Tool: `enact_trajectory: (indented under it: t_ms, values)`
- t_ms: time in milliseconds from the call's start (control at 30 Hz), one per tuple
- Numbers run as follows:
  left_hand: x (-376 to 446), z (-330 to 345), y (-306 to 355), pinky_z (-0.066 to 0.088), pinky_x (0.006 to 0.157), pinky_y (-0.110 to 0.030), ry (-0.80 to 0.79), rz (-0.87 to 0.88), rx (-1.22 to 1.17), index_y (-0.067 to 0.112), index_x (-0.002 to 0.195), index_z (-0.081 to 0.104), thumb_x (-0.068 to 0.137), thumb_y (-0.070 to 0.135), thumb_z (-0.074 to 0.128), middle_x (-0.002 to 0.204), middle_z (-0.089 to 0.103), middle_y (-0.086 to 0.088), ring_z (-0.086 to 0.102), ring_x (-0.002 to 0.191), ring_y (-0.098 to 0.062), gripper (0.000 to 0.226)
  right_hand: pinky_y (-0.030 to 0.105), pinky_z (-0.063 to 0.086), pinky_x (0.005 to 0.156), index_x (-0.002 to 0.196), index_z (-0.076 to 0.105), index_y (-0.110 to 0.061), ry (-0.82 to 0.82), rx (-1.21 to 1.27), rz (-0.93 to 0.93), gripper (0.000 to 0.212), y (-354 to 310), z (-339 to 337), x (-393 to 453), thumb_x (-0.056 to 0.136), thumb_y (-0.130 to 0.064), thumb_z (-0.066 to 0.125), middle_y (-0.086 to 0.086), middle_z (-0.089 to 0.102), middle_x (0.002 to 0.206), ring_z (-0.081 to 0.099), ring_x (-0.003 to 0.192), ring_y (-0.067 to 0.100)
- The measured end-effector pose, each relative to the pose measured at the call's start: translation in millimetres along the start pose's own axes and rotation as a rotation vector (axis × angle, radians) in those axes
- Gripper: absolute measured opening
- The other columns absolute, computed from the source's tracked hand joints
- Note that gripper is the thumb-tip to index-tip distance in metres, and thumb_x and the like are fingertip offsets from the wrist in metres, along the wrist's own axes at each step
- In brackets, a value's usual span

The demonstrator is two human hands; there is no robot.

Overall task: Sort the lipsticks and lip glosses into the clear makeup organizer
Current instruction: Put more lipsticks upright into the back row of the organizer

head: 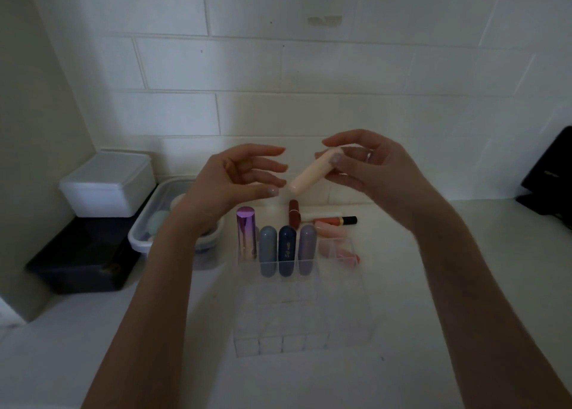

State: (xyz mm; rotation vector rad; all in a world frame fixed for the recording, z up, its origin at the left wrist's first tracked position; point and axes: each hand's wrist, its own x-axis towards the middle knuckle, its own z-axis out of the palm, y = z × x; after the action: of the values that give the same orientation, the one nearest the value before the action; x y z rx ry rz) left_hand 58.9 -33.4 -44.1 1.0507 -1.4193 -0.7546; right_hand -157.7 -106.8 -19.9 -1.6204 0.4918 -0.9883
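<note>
My right hand [368, 164] grips a pale peach lipstick [312, 172] by its upper end, tilted, held in the air above the counter. My left hand [238, 176] hovers beside the tube's lower end with fingers spread, holding nothing. Below stands the clear makeup organizer [337, 300]. Its back row holds a purple metallic lipstick [246, 232], a grey-blue one [268, 251], a navy one [287, 249] and a lilac one [307, 247], all upright. Behind it lie a dark red lipstick [294, 213], an orange lip gloss [335, 221] with a black cap, and pink tubes [331, 232].
A white lidded box [108, 183] sits on a black box [83, 260] at the left. A clear tub [148, 223] with round items stands beside them. A black object [551, 179] leans at the right edge. The tiled wall runs close behind the white counter [464, 269].
</note>
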Motion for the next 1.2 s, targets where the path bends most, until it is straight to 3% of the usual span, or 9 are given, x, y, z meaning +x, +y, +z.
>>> enact_trajectory:
  t_ms: [167, 333, 533, 600, 700, 833, 967, 1067, 1200]
  values:
    - [-2, -19, -1, 0.055, 0.078, -0.020, 0.128, 0.046, 0.285, 0.021, 0.100, 0.066, 0.074, -0.006, 0.070, 0.097, 0.071, -0.002, 0.068, 0.085, -0.012, 0.037, 0.029, 0.057, 0.085, 0.095, 0.060, -0.010, -0.207, -0.339, 0.097, 0.020, -24, -18, -13, 0.078, -0.002, 0.068, 0.008, 0.076, 0.096, 0.071, 0.095, 0.020]
    - [1, -6, -9, 0.055, 0.078, -0.016, -0.029, -0.017, 0.494, 0.021, 0.092, 0.068, 0.077, -0.003, 0.069, 0.092, 0.072, 0.000, 0.070, 0.083, -0.009, 0.029, 0.030, 0.057, 0.084, 0.082, 0.060, -0.014, -0.352, -0.530, 0.189, 0.018, -19, -5, -11, 0.077, -0.003, 0.072, 0.008, 0.075, 0.095, 0.072, 0.093, 0.023]
    - [3, -3, -15, 0.054, 0.074, -0.011, -0.144, -0.071, 0.498, 0.015, 0.094, 0.068, 0.080, -0.005, 0.066, 0.091, 0.071, 0.002, 0.070, 0.085, -0.007, 0.025, 0.038, 0.054, 0.087, 0.078, 0.063, -0.016, -0.522, -0.772, 0.244, 0.018, -9, 3, -8, 0.073, -0.007, 0.077, -0.002, 0.071, 0.091, 0.066, 0.089, 0.021]
    - [4, -2, -18, 0.053, 0.071, -0.009, -0.181, -0.111, 0.516, 0.015, 0.095, 0.068, 0.081, -0.006, 0.064, 0.089, 0.070, 0.002, 0.070, 0.083, -0.005, 0.025, 0.035, 0.053, 0.084, 0.079, 0.064, -0.018, -0.526, -0.807, 0.257, 0.012, -8, 3, -8, 0.076, -0.016, 0.076, -0.007, 0.068, 0.086, 0.062, 0.082, 0.017]
    - [10, 5, -28, 0.048, 0.068, -0.002, -0.237, -0.189, 0.662, 0.011, 0.101, 0.068, 0.085, -0.009, 0.056, 0.097, 0.069, -0.007, 0.065, 0.084, -0.007, 0.028, 0.027, 0.051, 0.077, 0.085, 0.067, -0.021, -0.473, -0.750, 0.282, 0.012, -8, -3, -7, 0.080, -0.032, 0.069, 0.001, 0.071, 0.093, 0.062, 0.081, 0.016]
    - [23, 11, -39, 0.040, 0.050, 0.000, -0.294, -0.099, 0.923, 0.008, 0.114, 0.064, 0.089, -0.001, 0.051, 0.100, 0.062, -0.003, 0.052, 0.073, -0.002, 0.030, 0.012, 0.050, 0.063, 0.094, 0.067, -0.022, -0.270, -0.656, 0.259, 0.018, 5, -17, -1, 0.086, -0.036, 0.061, -0.002, 0.069, 0.092, 0.064, 0.078, 0.005]
    - [28, 15, -31, 0.041, 0.071, -0.005, -0.271, -0.128, 0.892, 0.018, 0.109, 0.068, 0.084, -0.013, 0.050, 0.115, 0.064, -0.003, 0.051, 0.095, -0.005, 0.044, 0.015, 0.046, 0.061, 0.097, 0.067, -0.019, -0.112, -0.638, 0.192, 0.012, 37, -18, 8, 0.085, -0.023, 0.066, -0.003, 0.064, 0.086, 0.059, 0.072, 0.009]
    - [32, 18, -35, 0.045, 0.082, -0.017, -0.365, -0.171, 0.904, 0.021, 0.106, 0.070, 0.081, -0.008, 0.058, 0.115, 0.066, 0.001, 0.057, 0.098, -0.005, 0.040, 0.014, 0.045, 0.059, 0.102, 0.065, -0.021, -0.224, -0.667, 0.231, 0.025, 62, -10, 10, 0.079, -0.013, 0.072, 0.001, 0.063, 0.086, 0.055, 0.069, 0.010]
    - [36, 27, -45, 0.047, 0.088, -0.025, -0.489, -0.204, 0.887, 0.022, 0.103, 0.072, 0.080, 0.004, 0.064, 0.112, 0.067, 0.003, 0.060, 0.106, -0.012, 0.031, 0.014, 0.044, 0.061, 0.112, 0.055, -0.013, -0.311, -0.661, 0.272, 0.033, 81, -4, 11, 0.082, 0.000, 0.060, -0.003, 0.059, 0.082, 0.051, 0.069, 0.010]
